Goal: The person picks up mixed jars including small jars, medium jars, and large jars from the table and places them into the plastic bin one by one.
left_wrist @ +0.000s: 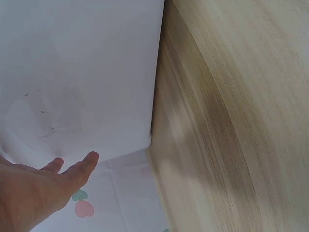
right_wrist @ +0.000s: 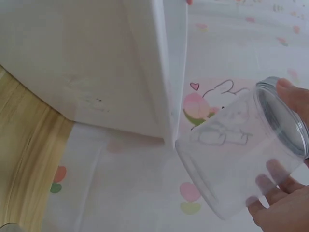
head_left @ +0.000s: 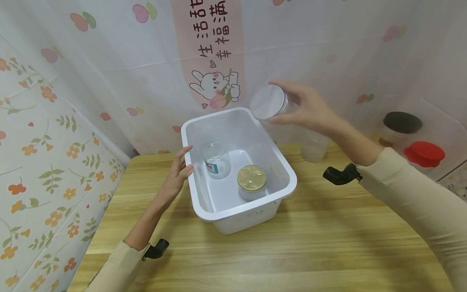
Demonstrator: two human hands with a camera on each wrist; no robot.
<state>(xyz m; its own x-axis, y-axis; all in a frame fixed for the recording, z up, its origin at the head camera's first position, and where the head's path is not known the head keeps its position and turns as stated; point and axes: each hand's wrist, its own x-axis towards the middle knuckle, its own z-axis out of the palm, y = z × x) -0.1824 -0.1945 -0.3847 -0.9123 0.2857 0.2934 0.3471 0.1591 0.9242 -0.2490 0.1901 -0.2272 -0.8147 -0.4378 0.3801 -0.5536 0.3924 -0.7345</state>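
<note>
My right hand (head_left: pixel 310 107) grips a clear plastic jar (right_wrist: pixel 227 150) near its silver-rimmed lid, with the thumb on one side and fingers on the other. The jar is tilted, its pale lid (head_left: pixel 269 102) facing the head camera, just above the far right corner of a white plastic basin (head_left: pixel 238 215). At the basin's left rim, my left hand (head_left: pixel 174 176) holds on, its thumb over the edge and other fingers along the outer wall. Inside the basin stand a clear jar (head_left: pixel 218 160) with a colourful label and a jar with a gold lid (head_left: pixel 251 178).
Another clear jar (head_left: pixel 314 148) stands on the wooden table (head_left: pixel 310 243) right of the basin, partly behind my right forearm. Farther right are a black-lidded jar (head_left: pixel 402 122) and a red-lidded jar (head_left: pixel 425 154). A printed curtain (head_left: pixel 146 81) hangs behind the table.
</note>
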